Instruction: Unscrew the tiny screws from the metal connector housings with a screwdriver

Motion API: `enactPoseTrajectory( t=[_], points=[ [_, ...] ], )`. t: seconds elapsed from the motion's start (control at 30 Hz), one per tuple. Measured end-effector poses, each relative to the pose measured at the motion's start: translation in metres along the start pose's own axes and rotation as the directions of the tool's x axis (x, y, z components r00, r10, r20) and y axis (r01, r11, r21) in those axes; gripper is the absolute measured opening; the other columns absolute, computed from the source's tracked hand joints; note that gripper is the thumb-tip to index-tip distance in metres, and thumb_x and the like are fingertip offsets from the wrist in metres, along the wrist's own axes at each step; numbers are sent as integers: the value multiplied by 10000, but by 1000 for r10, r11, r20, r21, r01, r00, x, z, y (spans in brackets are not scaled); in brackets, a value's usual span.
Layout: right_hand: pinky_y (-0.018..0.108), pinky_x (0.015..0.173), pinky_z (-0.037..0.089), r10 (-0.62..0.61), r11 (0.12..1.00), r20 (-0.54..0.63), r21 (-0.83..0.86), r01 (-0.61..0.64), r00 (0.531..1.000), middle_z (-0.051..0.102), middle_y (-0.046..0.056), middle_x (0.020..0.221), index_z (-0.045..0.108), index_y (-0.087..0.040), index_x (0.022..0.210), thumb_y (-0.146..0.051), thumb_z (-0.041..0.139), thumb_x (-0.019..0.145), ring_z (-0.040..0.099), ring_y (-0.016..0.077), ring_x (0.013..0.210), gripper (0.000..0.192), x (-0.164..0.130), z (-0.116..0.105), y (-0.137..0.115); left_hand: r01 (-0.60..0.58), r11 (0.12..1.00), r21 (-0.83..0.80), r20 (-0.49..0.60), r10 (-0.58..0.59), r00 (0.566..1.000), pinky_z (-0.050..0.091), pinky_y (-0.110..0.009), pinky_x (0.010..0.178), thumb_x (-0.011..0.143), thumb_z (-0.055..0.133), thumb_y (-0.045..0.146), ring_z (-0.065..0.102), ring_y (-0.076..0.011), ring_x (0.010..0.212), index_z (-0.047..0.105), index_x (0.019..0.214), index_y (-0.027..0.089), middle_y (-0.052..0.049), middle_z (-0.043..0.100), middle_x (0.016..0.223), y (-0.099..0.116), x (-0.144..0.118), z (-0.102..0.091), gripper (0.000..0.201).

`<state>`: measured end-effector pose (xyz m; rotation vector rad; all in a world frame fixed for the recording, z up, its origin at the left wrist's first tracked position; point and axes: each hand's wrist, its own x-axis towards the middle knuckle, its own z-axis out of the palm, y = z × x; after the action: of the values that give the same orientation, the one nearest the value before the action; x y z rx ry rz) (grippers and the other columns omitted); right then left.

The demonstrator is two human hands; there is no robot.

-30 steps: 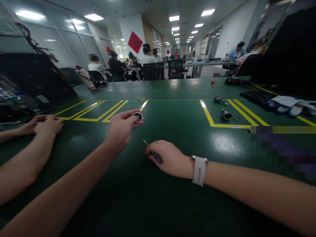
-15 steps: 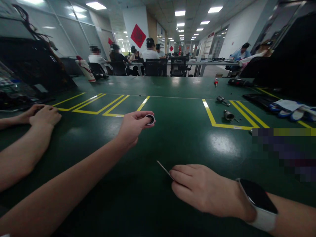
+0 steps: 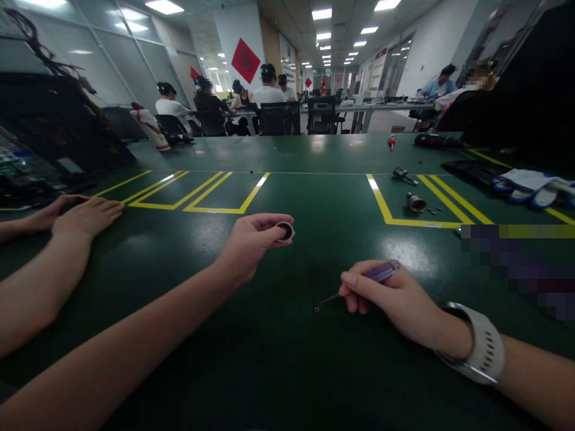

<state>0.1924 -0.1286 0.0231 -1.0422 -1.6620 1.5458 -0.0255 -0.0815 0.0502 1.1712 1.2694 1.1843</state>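
My left hand [image 3: 251, 242] is closed round a small metal ring [image 3: 286, 232], pinching it between thumb and fingers above the green table. The ring's dark opening faces me, and part of its rim is covered by the thumb. In my right hand [image 3: 386, 293], at right of centre, is a screwdriver [image 3: 383, 271] with a clear purple handle. Its thin shaft slants down to the left. A tiny dark round piece [image 3: 317, 309] shows at the shaft's tip; whether it sits on the tip or on the table I cannot tell.
A co-worker's hands [image 3: 85, 218] rest at the left. Yellow tape [image 3: 422, 224] marks out areas on the table. At right lie a metal cup-like part [image 3: 417, 203], several small bits, another metal part [image 3: 404, 175], a red-handled tool [image 3: 392, 141] and gloves [image 3: 530, 185].
My right hand has turned palm-up and risen, bringing the screwdriver's purple handle into view and pointing its tip down. My left hand, still pinching the ring, has shifted slightly right and down.
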Motion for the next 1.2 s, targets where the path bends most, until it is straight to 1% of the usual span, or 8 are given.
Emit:
enactPoseTrajectory(
  t=[0.17,0.27,0.33,0.43,0.6,0.8,0.87,1.2],
  points=[
    [210,511,446,19,1000,37,-22,-18,999,584,-5,603,628,-154,749,-455,522,835,538,94,550,331,1,1,-2,5,1000,1,20,-5,1000,551,-288,747,635,691,137,667,-167,771,680,888,99,-77,704,863,0,-1,0,255],
    [218,494,433,20,994,21,-110,-17,1000,576,-5,582,618,-152,731,-444,505,843,527,99,528,333,1,4,-7,19,1000,-6,16,-19,1000,545,-302,766,625,693,131,665,-172,784,680,884,97,-81,702,880,1,-3,1,261],
    [226,485,414,-24,976,14,-218,27,1000,570,-1,574,614,-153,706,-405,487,858,520,104,522,321,0,8,-11,28,999,-22,25,-27,999,537,-310,786,612,696,126,661,-174,791,679,893,95,-79,700,870,1,-4,2,283],
    [243,513,397,-200,890,55,-407,205,978,560,4,592,591,-156,659,-302,460,881,512,108,547,295,-5,14,-13,45,997,-59,54,-42,998,522,-323,818,598,686,113,655,-178,808,677,913,98,-73,696,860,1,-5,4,315],
    [275,589,411,-516,642,192,-559,525,835,582,29,664,580,-139,727,-149,450,871,522,121,619,194,-14,19,-7,48,997,-62,93,-42,995,500,-345,852,592,674,104,645,-188,851,669,925,119,-66,685,908,-1,-6,6,333],
    [268,624,474,-742,455,141,-613,646,655,644,68,809,593,-128,899,-81,509,825,586,141,722,122,-14,13,-3,16,1000,3,143,-16,990,482,-392,862,587,697,101,640,-206,883,629,896,127,-87,673,994,-3,-10,8,317],
    [282,647,494,-775,399,134,-655,642,618,652,79,850,590,-127,962,-82,520,820,597,155,762,164,-14,13,-3,10,999,30,164,-15,986,481,-385,860,595,700,105,643,-196,868,629,880,127,-85,675,997,-4,-13,10,295],
    [303,682,517,-753,384,148,-693,611,641,654,104,920,571,-115,1037,-90,526,835,604,170,815,208,-9,14,-3,75,993,89,265,-96,959,508,-298,763,640,676,102,669,-155,746,663,917,147,-38,717,794,-1,-27,21,281]
  ],
)
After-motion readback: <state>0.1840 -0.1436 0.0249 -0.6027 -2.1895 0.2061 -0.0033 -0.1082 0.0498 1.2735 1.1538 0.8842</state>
